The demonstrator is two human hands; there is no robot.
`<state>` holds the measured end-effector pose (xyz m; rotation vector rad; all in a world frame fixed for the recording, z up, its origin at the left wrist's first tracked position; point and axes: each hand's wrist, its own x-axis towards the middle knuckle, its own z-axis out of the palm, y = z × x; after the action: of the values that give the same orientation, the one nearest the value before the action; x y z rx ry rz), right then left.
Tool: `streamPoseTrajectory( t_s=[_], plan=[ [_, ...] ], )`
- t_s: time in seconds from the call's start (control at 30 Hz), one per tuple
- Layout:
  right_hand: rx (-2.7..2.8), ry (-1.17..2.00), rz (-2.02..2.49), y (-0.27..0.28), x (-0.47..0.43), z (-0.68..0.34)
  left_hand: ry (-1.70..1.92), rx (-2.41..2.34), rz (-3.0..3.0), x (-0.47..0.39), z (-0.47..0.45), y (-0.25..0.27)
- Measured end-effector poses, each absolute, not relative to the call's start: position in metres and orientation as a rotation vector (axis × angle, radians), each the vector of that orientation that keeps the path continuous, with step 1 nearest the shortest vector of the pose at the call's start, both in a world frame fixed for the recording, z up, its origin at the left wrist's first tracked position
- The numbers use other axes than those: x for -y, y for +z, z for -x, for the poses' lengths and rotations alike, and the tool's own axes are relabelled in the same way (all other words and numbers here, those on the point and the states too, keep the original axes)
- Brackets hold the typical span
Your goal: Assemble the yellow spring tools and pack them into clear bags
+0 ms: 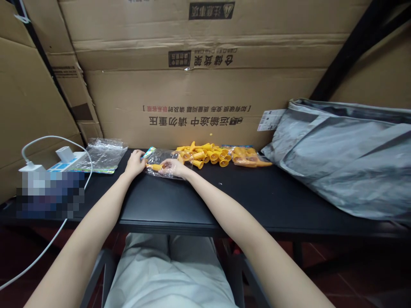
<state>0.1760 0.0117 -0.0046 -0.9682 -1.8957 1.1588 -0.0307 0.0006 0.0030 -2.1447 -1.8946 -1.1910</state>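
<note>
A clear plastic bag (pixel 170 174) with a colourful printed strip lies on the black table before me. My left hand (pixel 136 162) grips its left end, fingers curled. At the bag's middle, my right hand (pixel 173 167) is closed on a yellow plastic piece (pixel 156 167) with a flared end; this piece lies within the bag's outline. Whether my fingers are inside the bag or over its film, I cannot tell. Just right of that hand is a heap of similar yellow plastic pieces (pixel 208 155), partly behind the bag.
A filled bag of orange-yellow pieces (pixel 245 156) lies right of the heap. Flat clear bags (pixel 102 155) are at left, by a power strip (pixel 69 161) with a white cable (pixel 91 171). A large grey bag (pixel 340 158) stands right. Cardboard (pixel 199 90) walls the back.
</note>
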Motion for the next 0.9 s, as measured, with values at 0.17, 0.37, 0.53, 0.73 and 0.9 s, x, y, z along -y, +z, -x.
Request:
streamPoseTrajectory(
  t_s=[0.17, 0.37, 0.53, 0.73, 0.9],
  plan=[
    [1.947, 1.195, 0.947, 0.004, 0.0, -0.173, -1.022, 1.886, 2.276, 0.003, 0.016, 0.006],
    [1.999, 1.225, 0.899, 0.017, 0.007, -0.175, -0.761, 2.023, 2.447, 0.0, 0.014, 0.001],
    [1.928, 0.977, 1.05, 0.032, -0.003, -0.202, -0.613, 2.144, 2.424, -0.004, 0.017, -0.001],
    [1.858, 0.383, 1.24, 0.033, -0.013, -0.246, -0.602, 2.182, 2.338, -0.007, 0.023, -0.002],
    [2.027, 0.11, 1.279, 0.03, -0.011, -0.252, -0.616, 2.212, 2.301, -0.01, 0.033, -0.003]
  ],
)
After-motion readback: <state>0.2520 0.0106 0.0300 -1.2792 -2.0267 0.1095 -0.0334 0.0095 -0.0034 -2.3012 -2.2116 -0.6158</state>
